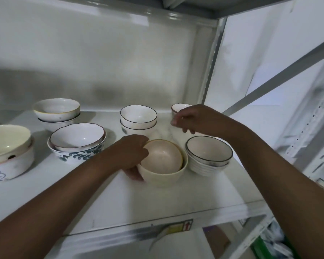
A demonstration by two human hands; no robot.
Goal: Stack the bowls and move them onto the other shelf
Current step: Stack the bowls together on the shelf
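Note:
On the white shelf [204, 195], my left hand [131, 156] grips the left rim of a cream bowl [163, 176] that has a pinkish bowl [163, 157] nested tilted inside it. My right hand [191, 118] hovers above the shelf with fingers loosely curled, holding nothing, in front of a small red-rimmed bowl [180, 107] at the back right. A stack of dark-rimmed bowls [208, 154] stands to the right of the cream bowl. Another dark-rimmed stack [138, 118] sits behind it.
Further left are a leaf-patterned bowl stack [77, 144], a gold-rimmed stack [56, 113] and a large cream stack [7, 148] at the edge. A metal upright [213, 62] bounds the shelf's right side. A lower shelf [176, 243] shows below.

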